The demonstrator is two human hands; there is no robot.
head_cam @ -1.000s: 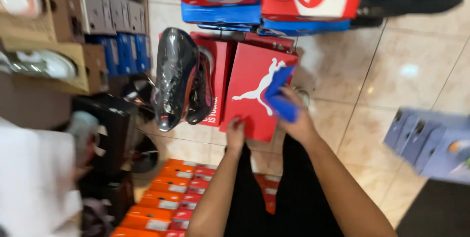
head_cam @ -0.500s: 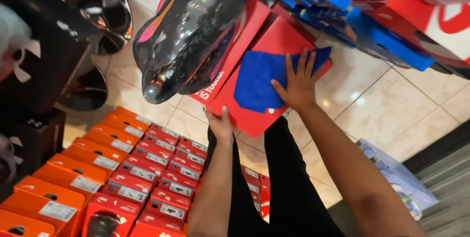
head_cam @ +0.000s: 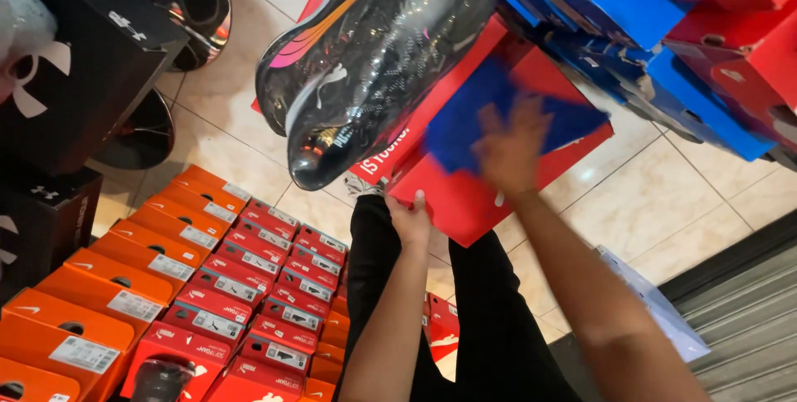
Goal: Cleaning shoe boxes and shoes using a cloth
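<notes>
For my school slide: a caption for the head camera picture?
Right hand presses blue cloth on red shoebox; left hand grips its edge.

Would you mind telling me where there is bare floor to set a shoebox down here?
Bare tile lies right of the red box that the left hand steadies and the right hand wipes with a blue cloth. A smaller patch lies between the black boxes and the wrapped shoe. The orange and red box rows are crowded.

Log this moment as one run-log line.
left hand: grips red shoe box edge | right hand: presses blue cloth on lid, blurred | beside: wrapped shoe
</notes>
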